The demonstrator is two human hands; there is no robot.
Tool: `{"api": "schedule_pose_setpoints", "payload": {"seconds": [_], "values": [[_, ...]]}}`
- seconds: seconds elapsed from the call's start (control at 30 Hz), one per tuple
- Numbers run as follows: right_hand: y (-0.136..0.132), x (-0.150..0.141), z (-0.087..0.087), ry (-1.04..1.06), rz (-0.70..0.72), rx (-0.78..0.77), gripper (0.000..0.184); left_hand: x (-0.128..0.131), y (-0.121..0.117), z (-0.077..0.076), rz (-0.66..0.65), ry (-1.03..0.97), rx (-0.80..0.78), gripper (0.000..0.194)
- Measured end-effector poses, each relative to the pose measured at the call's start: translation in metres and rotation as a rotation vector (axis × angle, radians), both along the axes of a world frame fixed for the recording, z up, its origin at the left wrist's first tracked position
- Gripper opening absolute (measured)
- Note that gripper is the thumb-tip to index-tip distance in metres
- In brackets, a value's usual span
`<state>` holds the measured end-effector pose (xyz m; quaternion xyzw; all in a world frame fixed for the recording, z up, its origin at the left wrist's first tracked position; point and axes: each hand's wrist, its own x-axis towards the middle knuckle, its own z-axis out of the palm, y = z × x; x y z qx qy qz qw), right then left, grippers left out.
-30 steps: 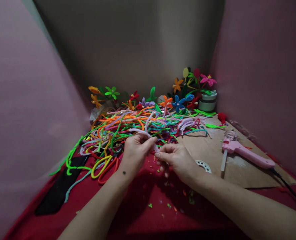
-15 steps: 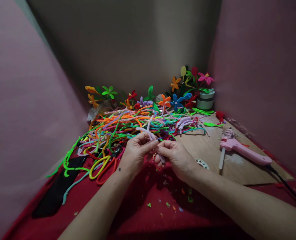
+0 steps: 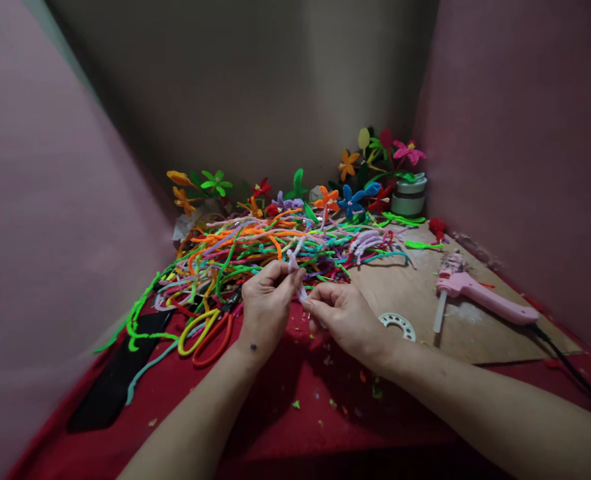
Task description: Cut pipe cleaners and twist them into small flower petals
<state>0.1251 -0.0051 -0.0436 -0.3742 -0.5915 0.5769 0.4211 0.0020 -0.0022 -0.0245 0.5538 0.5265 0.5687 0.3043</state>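
A pale lilac pipe cleaner (image 3: 292, 261) is pinched between the fingers of my left hand (image 3: 269, 300), its upper end sticking up past the fingertips. My right hand (image 3: 342, 320) grips the lower end of the same strand, just to the right and a little lower. Behind both hands spreads a heap of pipe cleaners (image 3: 245, 237) in many colours. Scissors (image 3: 214, 339) with a yellow and a red handle loop lie left of my left hand, their blades partly under the heap. Some of my right hand's fingers are hidden.
A pink glue gun (image 3: 490, 303) with its cord rests on a brown board (image 3: 385, 287) at the right, near a white ring with holes (image 3: 398, 327). Fuzzy flowers (image 3: 352, 202) and a small pot (image 3: 408, 197) stand behind. A black flat object (image 3: 120, 373) lies left on the red cloth (image 3: 285, 427).
My hands have drawn slightly apart, the left one turning more upright. The lilac strand between them now shows more of its length. The view has shifted a little.
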Motion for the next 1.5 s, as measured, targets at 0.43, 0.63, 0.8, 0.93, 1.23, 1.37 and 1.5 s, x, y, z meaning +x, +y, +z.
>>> {"api": "schedule_pose_setpoints", "payload": {"seconds": [0.43, 0.63, 0.8, 0.93, 1.23, 1.37, 1.5], "values": [[0.000, 0.001, 0.003, 0.093, 0.088, -0.184, 0.020, -0.012, 0.017, 0.011, 0.050, -0.221, -0.065, 0.022], [-0.001, 0.000, -0.001, 0.047, 0.130, -0.174, 0.020, -0.020, 0.028, 0.004, 0.011, -0.179, -0.179, 0.026], [0.001, 0.003, -0.001, 0.172, 0.116, -0.270, 0.020, -0.025, 0.025, 0.008, -0.181, -0.318, -0.210, 0.030], [0.003, 0.006, 0.000, 0.208, 0.046, -0.242, 0.020, -0.027, 0.015, 0.009, -0.405, -0.258, -0.361, 0.028], [0.004, 0.006, -0.001, 0.241, 0.042, -0.284, 0.020, -0.023, 0.009, 0.004, -0.443, -0.206, -0.416, 0.019], [0.006, 0.006, -0.001, 0.250, 0.056, -0.301, 0.019, -0.025, 0.009, 0.004, -0.463, -0.165, -0.405, 0.018], [0.009, 0.006, -0.005, 0.306, 0.059, -0.305, 0.021, -0.024, 0.008, 0.004, -0.468, -0.249, -0.398, 0.015]]}}
